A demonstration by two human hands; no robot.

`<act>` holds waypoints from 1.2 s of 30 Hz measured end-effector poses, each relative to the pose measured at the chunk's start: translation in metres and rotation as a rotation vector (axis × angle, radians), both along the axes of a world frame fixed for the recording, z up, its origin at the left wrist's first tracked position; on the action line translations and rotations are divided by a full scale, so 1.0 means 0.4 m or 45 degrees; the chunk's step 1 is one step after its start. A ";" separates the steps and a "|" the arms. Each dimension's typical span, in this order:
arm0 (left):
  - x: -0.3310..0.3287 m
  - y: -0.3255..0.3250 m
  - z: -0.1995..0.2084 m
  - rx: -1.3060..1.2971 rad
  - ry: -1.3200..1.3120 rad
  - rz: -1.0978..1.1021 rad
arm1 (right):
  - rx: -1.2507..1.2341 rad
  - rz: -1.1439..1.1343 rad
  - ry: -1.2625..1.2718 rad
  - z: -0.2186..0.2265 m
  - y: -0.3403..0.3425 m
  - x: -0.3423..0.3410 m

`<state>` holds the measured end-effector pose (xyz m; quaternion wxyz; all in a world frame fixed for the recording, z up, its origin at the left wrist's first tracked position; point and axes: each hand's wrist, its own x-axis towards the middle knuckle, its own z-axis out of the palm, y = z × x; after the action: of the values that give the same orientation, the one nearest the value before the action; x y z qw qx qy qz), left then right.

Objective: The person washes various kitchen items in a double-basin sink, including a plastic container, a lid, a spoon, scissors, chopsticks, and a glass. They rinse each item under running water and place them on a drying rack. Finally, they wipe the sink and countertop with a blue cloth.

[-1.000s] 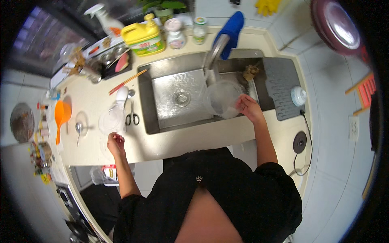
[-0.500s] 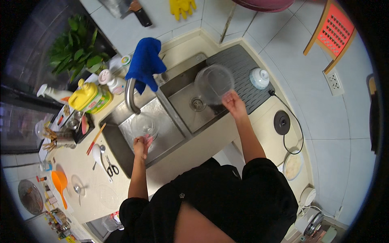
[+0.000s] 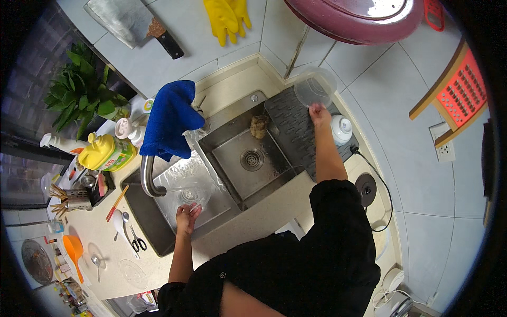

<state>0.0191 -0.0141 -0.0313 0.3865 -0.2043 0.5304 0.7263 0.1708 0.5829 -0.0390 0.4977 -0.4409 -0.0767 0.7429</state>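
In the left sink basin [image 3: 214, 203], under the tap [image 3: 148, 179], my left hand [image 3: 187, 217] grips the near rim of a clear bowl [image 3: 198, 193]. My right hand [image 3: 319, 114] is stretched forward and right, closed on the edge of a clear round plastic container [image 3: 315, 84]. That container is over the far end of the grey drying mat [image 3: 293, 120]; whether it touches the mat I cannot tell. Beside my right wrist a white bowl [image 3: 341, 130] rests upside down on the mat. A blue cloth [image 3: 171, 119] hangs over the tap.
A brown lump [image 3: 259, 127] lies in the right basin [image 3: 232, 158]. On the left counter are scissors [image 3: 138, 241], chopsticks [image 3: 116, 203], a white spoon [image 3: 121, 224] and a yellow jug [image 3: 107, 152]. A cleaver [image 3: 132, 26] and yellow gloves [image 3: 227, 21] hang on the wall.
My right hand has carried the plastic container from above the right basin away to the far end of the mat. My left hand stays in the left basin with the bowl. The view has shifted.
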 end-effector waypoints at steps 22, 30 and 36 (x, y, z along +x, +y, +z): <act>-0.031 0.039 -0.109 0.472 -0.144 0.147 | 1.286 1.831 -1.044 0.048 -0.951 -0.232; -0.044 -0.026 -0.123 0.219 -0.077 -0.009 | 0.478 1.987 -0.355 -0.037 -1.038 -0.359; -0.086 0.046 0.024 0.537 -0.190 0.294 | 1.995 2.078 -0.911 0.096 -1.120 -0.350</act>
<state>-0.0153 0.0045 -0.0215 0.3734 -0.2313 0.3101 0.8432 0.0308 0.1347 -0.0008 -0.0384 -0.0194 -0.9039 0.4257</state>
